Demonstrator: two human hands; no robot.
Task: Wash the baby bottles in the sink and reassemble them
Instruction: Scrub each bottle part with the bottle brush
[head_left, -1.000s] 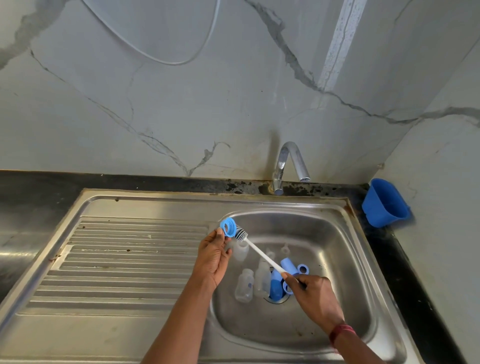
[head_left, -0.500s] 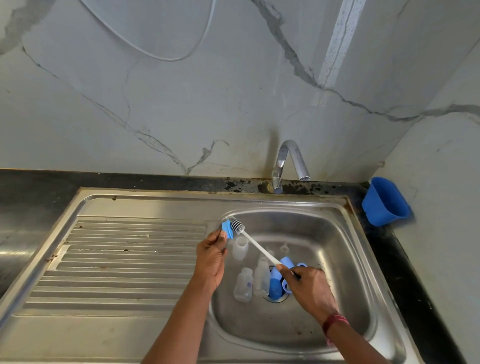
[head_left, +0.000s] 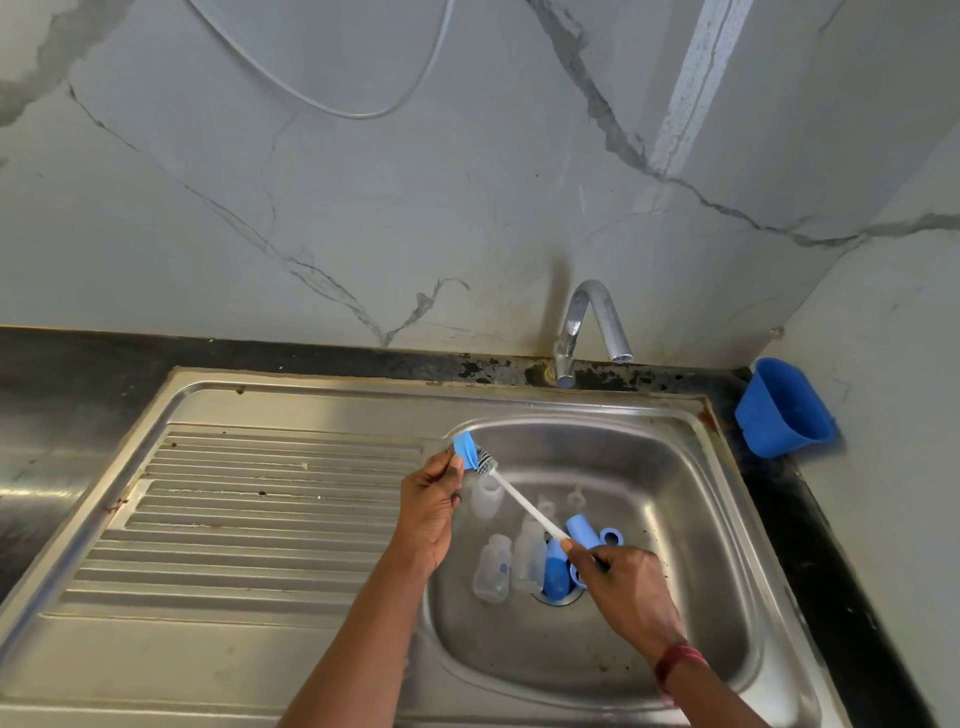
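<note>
left hand (head_left: 434, 506) pinches blue ring (head_left: 465, 451); right hand (head_left: 626, 590) grips brush (head_left: 514, 496).

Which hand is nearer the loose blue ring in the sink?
Right. The right hand, gripping the brush, is beside the loose blue ring; the left hand, pinching another ring, is at the left rim of the basin.

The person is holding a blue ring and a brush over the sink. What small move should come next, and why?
Probably rotate the blue ring slightly in the left hand, so the bristles reach a fresh part. The left hand pinches the ring, the right hand grips the brush by its handle end, and the bristles touch only one side of the ring.
</note>
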